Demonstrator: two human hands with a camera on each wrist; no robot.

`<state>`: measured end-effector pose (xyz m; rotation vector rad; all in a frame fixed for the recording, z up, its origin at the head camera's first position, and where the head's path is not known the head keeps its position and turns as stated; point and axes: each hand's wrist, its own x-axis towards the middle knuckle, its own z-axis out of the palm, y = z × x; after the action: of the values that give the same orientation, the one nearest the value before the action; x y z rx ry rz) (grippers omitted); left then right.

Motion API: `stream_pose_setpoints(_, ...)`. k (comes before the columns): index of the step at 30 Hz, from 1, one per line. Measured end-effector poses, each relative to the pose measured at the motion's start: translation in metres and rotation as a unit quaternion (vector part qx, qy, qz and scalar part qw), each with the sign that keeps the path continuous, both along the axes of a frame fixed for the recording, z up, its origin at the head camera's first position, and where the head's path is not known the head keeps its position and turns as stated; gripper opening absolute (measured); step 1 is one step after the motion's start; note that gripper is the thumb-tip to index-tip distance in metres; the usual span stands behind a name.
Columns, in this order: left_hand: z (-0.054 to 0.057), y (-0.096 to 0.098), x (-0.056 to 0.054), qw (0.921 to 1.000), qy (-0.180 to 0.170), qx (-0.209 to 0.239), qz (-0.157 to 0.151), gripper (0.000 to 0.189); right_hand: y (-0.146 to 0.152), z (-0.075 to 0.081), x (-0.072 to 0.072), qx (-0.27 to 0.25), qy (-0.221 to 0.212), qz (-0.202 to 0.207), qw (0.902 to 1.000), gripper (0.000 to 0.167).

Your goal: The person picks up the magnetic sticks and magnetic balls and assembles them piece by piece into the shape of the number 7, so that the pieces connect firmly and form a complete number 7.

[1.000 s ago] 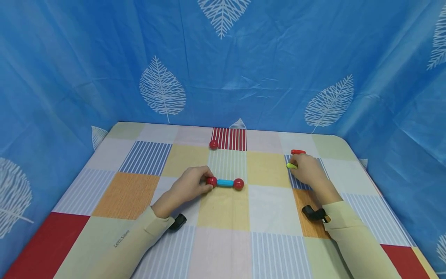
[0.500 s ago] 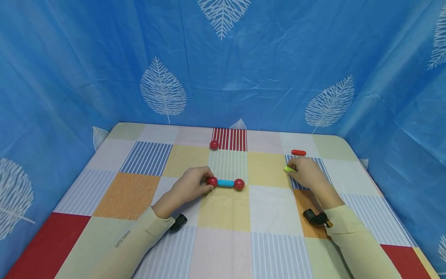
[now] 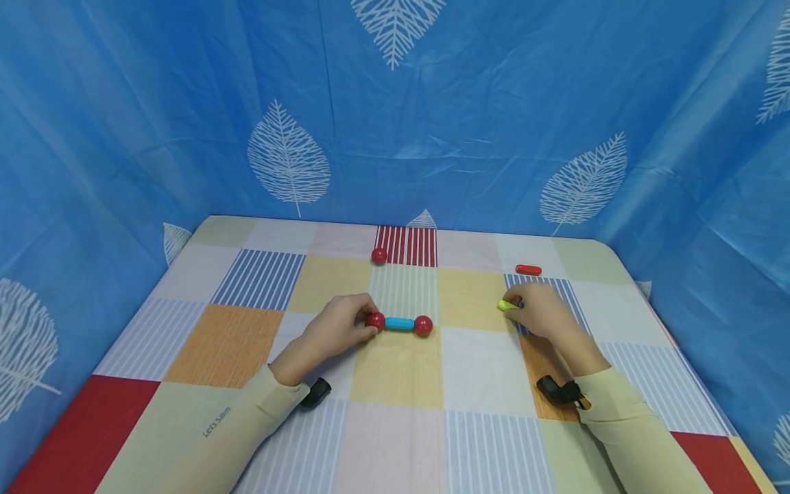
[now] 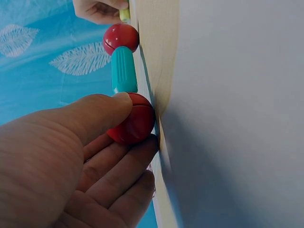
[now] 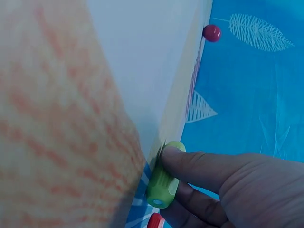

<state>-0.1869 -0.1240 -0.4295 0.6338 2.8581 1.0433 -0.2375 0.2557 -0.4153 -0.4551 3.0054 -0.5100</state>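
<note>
My left hand (image 3: 336,324) pinches a red ball (image 4: 137,121) between thumb and fingers. This ball sits at one end of a blue rod (image 3: 399,323), whose other end meets a second red ball (image 3: 422,326); the joined piece lies along the tabletop. Over the blue striped patch at the right, my right hand (image 3: 542,310) pinches a yellow-green rod (image 5: 165,183) with thumb and fingers. One end face of that rod, with a small pale spot, shows in the right wrist view.
A loose red ball (image 3: 379,255) lies near the back edge of the patchwork-covered table (image 3: 395,439). Just beyond my right hand lies a red rod (image 3: 529,269). A blue curtain (image 3: 457,123) with white leaf prints hangs behind and at both sides.
My right hand has moved slightly toward me and left with the yellow-green rod, away from the red rod. My left hand and the joined piece have stayed in place.
</note>
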Motion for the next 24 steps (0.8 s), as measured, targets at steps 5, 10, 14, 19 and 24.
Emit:
stream_pose_setpoints(5,-0.001,0.000,0.000,1.0000,0.000,0.000,0.001,0.022,-0.003,0.000,0.004,-0.015,-0.015,-0.004,0.9998,0.021)
stream_pose_setpoints(10,-0.002,0.000,0.000,1.0000,0.005,-0.001,-0.001,0.023,-0.004,-0.001,0.006,-0.017,-0.020,-0.011,0.9996,0.020)
stream_pose_setpoints(14,-0.003,0.000,0.000,1.0000,0.004,-0.004,0.000,0.023,-0.004,-0.004,0.008,-0.026,-0.026,-0.007,0.9993,0.017)
stream_pose_setpoints(19,-0.003,0.000,0.000,1.0000,0.004,-0.007,0.002,0.022,-0.005,-0.005,0.011,-0.042,-0.014,0.007,0.9990,0.018)
stream_pose_setpoints(24,-0.003,-0.001,0.001,1.0000,0.010,-0.002,0.000,0.022,-0.012,-0.004,0.015,-0.060,-0.015,0.008,0.9981,0.017)
